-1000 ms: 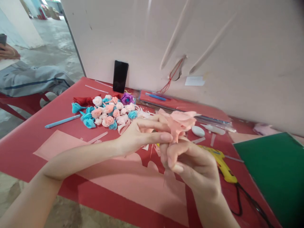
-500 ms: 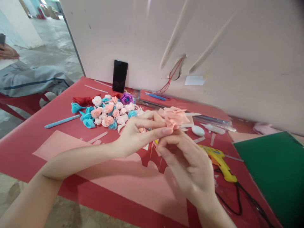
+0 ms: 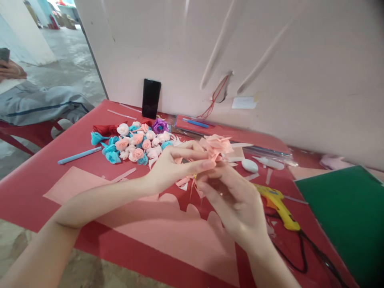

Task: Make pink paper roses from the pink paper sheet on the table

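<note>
Nearest lies a scalloped pink paper sheet (image 3: 168, 228) on the red table (image 3: 36, 176). Above it, the left hand (image 3: 172, 166) and right hand (image 3: 231, 200) pinch a pink paper flower (image 3: 216, 146). Right sits a yellow glue gun (image 3: 277, 202); beyond, a flower pile (image 3: 136, 142) and black phone (image 3: 151, 98).

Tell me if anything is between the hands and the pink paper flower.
Nothing visible stands between them. The left hand and the right hand both grip the pink paper flower at its base.
</note>
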`<state>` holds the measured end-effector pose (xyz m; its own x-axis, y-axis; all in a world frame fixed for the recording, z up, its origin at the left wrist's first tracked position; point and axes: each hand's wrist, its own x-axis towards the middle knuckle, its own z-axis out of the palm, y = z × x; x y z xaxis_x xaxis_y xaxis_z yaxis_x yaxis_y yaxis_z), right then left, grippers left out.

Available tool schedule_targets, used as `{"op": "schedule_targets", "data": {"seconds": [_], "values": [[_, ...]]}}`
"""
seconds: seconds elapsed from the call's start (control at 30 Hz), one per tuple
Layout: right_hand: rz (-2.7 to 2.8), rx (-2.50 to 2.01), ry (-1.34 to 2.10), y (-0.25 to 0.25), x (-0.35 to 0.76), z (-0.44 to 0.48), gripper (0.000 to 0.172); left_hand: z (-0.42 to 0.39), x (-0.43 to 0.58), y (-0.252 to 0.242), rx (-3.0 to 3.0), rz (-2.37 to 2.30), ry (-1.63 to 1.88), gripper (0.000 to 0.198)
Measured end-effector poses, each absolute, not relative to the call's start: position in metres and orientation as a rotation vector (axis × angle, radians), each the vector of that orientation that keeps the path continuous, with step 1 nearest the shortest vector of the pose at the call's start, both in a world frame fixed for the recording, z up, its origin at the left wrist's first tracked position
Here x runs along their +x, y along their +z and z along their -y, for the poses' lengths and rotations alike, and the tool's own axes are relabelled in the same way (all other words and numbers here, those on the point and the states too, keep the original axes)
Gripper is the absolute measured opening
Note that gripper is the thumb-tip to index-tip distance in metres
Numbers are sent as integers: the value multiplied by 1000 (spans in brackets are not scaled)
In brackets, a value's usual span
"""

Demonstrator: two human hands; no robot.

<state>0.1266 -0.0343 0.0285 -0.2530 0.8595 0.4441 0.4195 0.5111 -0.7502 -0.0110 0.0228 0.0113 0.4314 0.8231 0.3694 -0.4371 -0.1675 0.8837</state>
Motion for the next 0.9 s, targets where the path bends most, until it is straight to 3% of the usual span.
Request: {"op": "schedule_targets", "data": {"seconds": [0.1, 0.3, 0.53, 0.7, 0.9], "values": [[1893, -1095, 549, 28, 124, 32, 11, -23, -11, 14, 1338, -491, 1194, 13], [1827, -1092, 745, 30, 127, 29, 10, -23, -15, 12, 1372, -529, 1187, 25], [1639, -1021, 1052, 28, 130, 30, 11, -27, -12, 7, 1273, -401, 1093, 14], [1433, -887, 1385, 27, 135, 29, 14, -31, -8, 1, 1167, -268, 1019, 39], [1327, -785, 1542, 26, 134, 24, 18, -29, -8, 6, 1112, -306, 1007, 30]]}}
